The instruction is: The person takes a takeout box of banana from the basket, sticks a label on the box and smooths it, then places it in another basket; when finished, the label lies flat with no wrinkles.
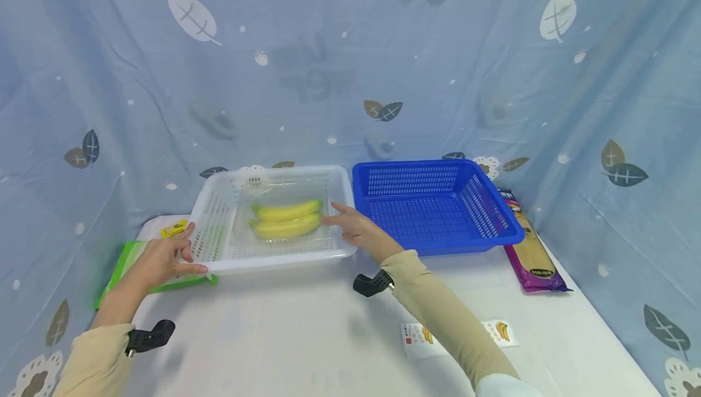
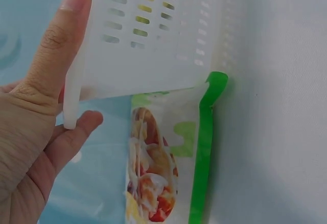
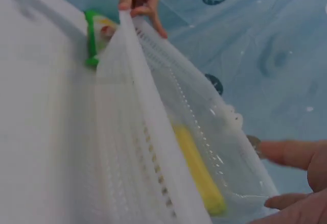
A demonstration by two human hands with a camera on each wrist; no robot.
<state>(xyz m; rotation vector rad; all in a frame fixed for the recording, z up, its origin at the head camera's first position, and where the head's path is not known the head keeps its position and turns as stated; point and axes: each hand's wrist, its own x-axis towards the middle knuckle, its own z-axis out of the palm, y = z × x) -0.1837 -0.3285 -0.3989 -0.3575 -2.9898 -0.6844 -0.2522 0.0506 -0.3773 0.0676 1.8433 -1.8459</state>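
Note:
The white basket [image 1: 274,261] holds a clear package with two yellow bananas [image 1: 287,219]. At its left end my left hand [image 1: 159,260] grips the rim, thumb on one side and fingers on the other, as the left wrist view also shows at the basket wall [image 2: 138,66]. My right hand [image 1: 358,229] is over the basket's right rim, fingers extended beside the bananas; whether it touches the package I cannot tell. In the right wrist view, fingers [image 3: 288,155] are spread near the rim.
A blue basket [image 1: 421,245] stands directly right of the white one. Beyond it lies a purple-edged package [image 1: 533,251]. A green-edged bag [image 1: 126,263] and a small yellow item [image 1: 174,228] are at the left. Banana-printed cards [image 1: 421,339] lie near my right forearm.

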